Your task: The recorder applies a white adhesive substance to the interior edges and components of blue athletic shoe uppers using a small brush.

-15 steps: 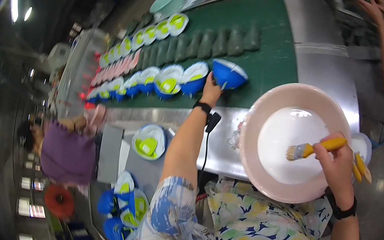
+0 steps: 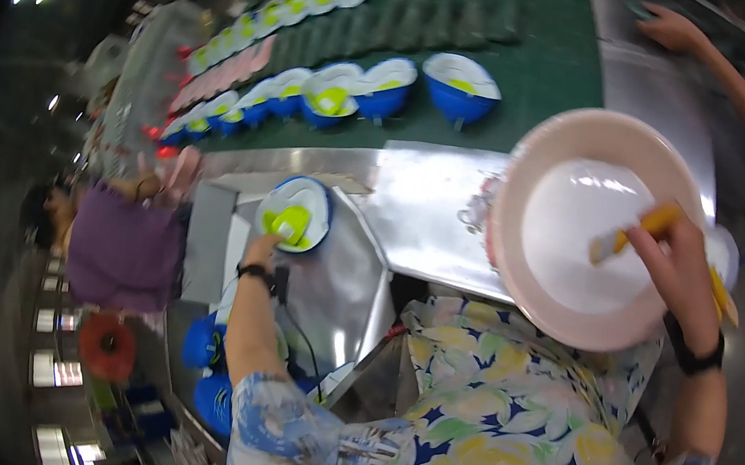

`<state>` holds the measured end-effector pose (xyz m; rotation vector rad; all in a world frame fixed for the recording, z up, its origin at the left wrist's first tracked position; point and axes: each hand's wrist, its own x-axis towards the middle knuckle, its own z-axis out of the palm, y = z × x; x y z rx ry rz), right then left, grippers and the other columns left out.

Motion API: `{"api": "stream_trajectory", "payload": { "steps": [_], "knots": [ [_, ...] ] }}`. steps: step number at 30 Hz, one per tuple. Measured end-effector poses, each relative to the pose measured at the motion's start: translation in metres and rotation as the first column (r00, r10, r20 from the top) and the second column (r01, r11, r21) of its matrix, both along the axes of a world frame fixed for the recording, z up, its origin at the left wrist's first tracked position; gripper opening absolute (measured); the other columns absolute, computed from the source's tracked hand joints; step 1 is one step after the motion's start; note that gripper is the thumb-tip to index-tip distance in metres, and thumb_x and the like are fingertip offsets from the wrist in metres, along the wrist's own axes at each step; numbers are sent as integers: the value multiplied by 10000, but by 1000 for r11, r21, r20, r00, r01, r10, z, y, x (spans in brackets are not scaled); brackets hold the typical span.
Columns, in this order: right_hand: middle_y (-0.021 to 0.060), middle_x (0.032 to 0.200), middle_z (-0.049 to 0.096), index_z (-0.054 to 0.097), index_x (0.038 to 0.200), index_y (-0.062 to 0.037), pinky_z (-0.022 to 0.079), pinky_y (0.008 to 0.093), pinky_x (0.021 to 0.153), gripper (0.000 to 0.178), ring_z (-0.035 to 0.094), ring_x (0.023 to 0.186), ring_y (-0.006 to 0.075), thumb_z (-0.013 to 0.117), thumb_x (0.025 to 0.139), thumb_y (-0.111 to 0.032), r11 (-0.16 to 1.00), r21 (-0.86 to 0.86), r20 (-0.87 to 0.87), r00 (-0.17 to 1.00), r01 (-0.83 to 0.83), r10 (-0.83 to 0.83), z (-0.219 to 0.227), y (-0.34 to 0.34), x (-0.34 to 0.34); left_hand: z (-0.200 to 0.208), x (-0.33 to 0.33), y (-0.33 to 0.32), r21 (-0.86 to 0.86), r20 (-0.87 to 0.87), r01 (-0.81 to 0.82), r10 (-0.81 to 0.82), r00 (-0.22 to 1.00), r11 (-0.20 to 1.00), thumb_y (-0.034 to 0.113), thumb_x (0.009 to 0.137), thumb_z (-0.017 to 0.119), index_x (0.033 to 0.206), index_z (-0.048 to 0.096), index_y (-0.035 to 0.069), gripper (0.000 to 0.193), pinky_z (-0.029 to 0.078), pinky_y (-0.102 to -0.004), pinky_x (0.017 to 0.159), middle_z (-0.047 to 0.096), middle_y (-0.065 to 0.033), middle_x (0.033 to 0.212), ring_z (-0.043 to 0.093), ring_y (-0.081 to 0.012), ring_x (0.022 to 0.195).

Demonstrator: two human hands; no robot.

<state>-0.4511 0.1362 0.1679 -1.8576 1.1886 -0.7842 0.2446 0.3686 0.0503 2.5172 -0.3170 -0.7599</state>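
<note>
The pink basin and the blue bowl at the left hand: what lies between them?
In the head view, only bare shiny metal tabletop lies between the pink basin and the blue bowl.

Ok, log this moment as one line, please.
left hand: on blue bowl at metal counter | right hand: holding brush in pink basin | belt: row of blue bowls

The pink basin (image 2: 544,148) looks like smooth, glossy plastic, its white inside catching highlights. The blue bowl (image 2: 295,214) seems shiny plastic too. The surface (image 2: 416,210) is bare brushed metal with a dull sheen; the green belt (image 2: 539,63) looks matt and rubbery.
</note>
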Motion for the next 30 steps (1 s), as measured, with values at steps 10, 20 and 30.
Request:
{"api": "stream_trajectory", "payload": {
  "steps": [10,20,30],
  "knots": [
    [214,769,654,595,836,7,497,411,649,267,640,689,365,708,831,-234,902,115,-200,880,-416,431,-33,-4,89,57,-211,-64,-64,929,671,-202,311,739,151,839,663,1229,507,-12,450,422,-464,945,542,-170,1189,520,-356,1074],
    [215,795,656,587,919,16,505,435,708,225,652,775,379,687,845,-172,973,36,-94,969,-226,229,-21,10,77,49,-274,-68,23,774,913,-585,242,408,41,768,667,1194,602,80,433,428,-467,959,576,-162,1158,529,-356,1155],
    [169,815,627,571,902,-21,490,407,706,169,627,763,347,697,830,-109,928,-263,-433,892,-262,129,-18,-8,16,87,-227,-121,-423,511,845,-683,522,329,137,878,640,1380,448,79,541,520,-397,922,572,-107,1302,606,-282,1130]
  ]
}}
